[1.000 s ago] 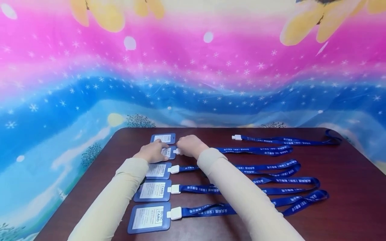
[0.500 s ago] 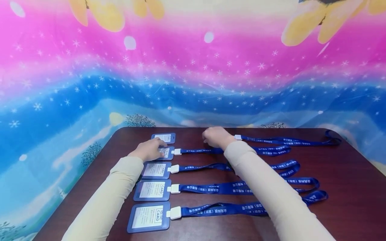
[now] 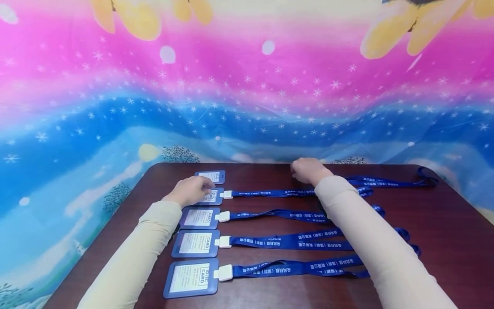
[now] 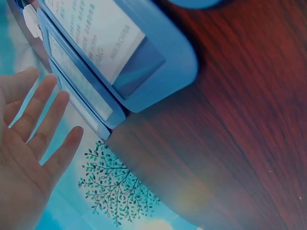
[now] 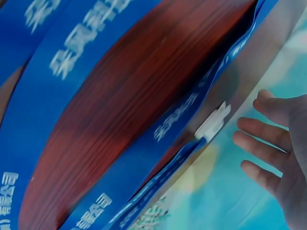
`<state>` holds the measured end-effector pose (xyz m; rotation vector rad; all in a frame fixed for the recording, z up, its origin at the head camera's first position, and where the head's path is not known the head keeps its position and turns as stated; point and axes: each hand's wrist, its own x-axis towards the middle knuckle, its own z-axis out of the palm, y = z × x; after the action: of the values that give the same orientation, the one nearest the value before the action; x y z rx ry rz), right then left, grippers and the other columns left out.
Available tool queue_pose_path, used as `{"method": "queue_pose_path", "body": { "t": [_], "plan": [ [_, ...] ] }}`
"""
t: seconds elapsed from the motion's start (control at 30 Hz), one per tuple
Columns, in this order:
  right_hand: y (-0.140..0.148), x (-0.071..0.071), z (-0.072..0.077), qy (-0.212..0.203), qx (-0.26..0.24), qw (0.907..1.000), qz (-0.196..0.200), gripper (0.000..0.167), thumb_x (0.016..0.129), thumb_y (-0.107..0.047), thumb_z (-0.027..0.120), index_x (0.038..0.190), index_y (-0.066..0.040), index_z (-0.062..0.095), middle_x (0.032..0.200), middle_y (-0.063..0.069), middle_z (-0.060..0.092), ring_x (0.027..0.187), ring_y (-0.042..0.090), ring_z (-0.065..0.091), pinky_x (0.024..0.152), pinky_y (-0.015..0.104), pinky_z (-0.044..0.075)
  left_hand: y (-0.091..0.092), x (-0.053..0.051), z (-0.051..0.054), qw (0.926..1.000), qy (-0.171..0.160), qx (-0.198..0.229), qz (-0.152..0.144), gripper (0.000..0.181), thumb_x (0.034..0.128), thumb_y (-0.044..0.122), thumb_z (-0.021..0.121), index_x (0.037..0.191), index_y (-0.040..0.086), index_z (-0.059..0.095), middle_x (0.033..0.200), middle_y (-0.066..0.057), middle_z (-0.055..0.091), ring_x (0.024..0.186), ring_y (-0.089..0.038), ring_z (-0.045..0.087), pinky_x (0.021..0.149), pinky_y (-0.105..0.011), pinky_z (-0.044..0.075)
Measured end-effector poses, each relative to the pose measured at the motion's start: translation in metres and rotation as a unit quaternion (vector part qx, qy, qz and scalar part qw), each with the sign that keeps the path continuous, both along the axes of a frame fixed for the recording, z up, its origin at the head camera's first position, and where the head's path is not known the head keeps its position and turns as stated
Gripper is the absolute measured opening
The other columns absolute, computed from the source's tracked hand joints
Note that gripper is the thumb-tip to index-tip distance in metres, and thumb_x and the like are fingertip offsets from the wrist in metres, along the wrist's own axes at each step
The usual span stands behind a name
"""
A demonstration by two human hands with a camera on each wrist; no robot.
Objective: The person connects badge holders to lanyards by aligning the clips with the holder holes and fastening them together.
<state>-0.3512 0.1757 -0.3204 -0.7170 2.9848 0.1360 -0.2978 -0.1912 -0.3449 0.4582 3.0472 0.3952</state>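
My left hand (image 3: pixel 190 191) hovers over the second-farthest blue card holder (image 3: pixel 213 198), its fingers spread in the left wrist view and holding nothing. A white clip (image 3: pixel 227 194) joins that holder to a dark blue lanyard (image 3: pixel 266 193). At the far edge lies another card holder (image 3: pixel 211 177) with no lanyard attached. My right hand (image 3: pixel 310 170) is over the far side of the table, close to the loose lanyard (image 3: pixel 382 182). In the right wrist view its relaxed fingers stand apart from that lanyard's white clip (image 5: pixel 214 123); in the head view the hand hides this clip.
Nearer me, three more card holders lie in a column, such as the closest one (image 3: pixel 191 279), each clipped to a lanyard stretching right under my right forearm. The dark brown table (image 3: pixel 270 296) ends at a printed cloth backdrop (image 3: pixel 247 86).
My right hand has left the second-farthest holder's clip and travelled right to the loose lanyard's clip end. My left hand has shifted slightly left and come off that holder.
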Motion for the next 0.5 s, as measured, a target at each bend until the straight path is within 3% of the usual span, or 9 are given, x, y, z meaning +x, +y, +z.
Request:
{"method": "queue_pose_path", "body": {
  "t": [0.3,0.5],
  "plan": [
    [0.023,-0.004,-0.006,-0.019,-0.012,0.9989,-0.042,0.014,0.099,-0.014,0.061,0.093,-0.006,0.07,0.079,0.005,0.063,0.069,0.021,0.053,0.067,0.04,0.047,-0.004,0.001,-0.001,0.9999,-0.002,0.008,0.013,0.024,0.0974,0.019,0.063,0.119,0.015,0.072,0.12,-0.008,0.068,0.113,-0.029,0.061,0.099,-0.052,0.045],
    [0.031,-0.004,-0.015,0.015,0.006,0.999,-0.041,0.012,0.098,-0.01,0.06,0.092,-0.005,0.07,0.079,0.006,0.063,0.069,0.023,0.054,0.07,0.042,0.049,-0.014,-0.002,-0.001,0.9963,-0.021,0.069,0.048,0.026,0.1005,0.018,0.058,0.124,0.012,0.068,0.123,-0.013,0.065,0.112,-0.031,0.059,0.095,-0.051,0.046]
  ]
}}
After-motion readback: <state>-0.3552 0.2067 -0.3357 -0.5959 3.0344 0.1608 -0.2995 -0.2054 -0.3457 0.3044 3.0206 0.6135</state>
